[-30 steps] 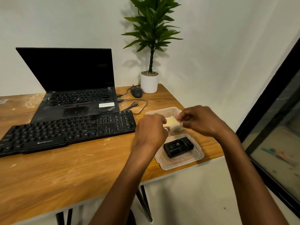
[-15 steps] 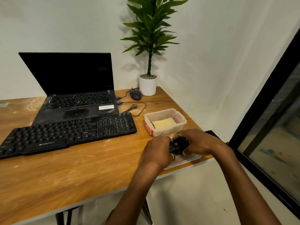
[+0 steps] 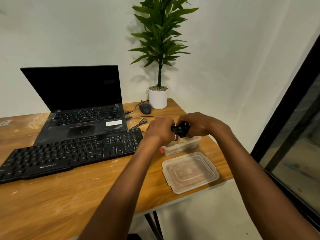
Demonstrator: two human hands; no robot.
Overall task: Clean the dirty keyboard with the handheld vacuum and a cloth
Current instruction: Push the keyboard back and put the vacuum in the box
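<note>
The handheld vacuum is being gripped by the left hand and right hand; steadying it before aiming at the keyboard seems wise.

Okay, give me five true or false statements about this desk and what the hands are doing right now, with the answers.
1. Both hands grip the handheld vacuum. True: the left hand and the right hand hold the small black handheld vacuum between them.
2. The vacuum lies on the container lid. False: the container lid lies on the table with nothing on it, and the vacuum is in the hands.
3. The laptop is open with a dark screen. True: see the laptop.
4. The mouse sits on the keyboard. False: the mouse is beside the white plant pot, apart from the keyboard.
5. The lid is on the clear container. False: the clear container is open.
</note>
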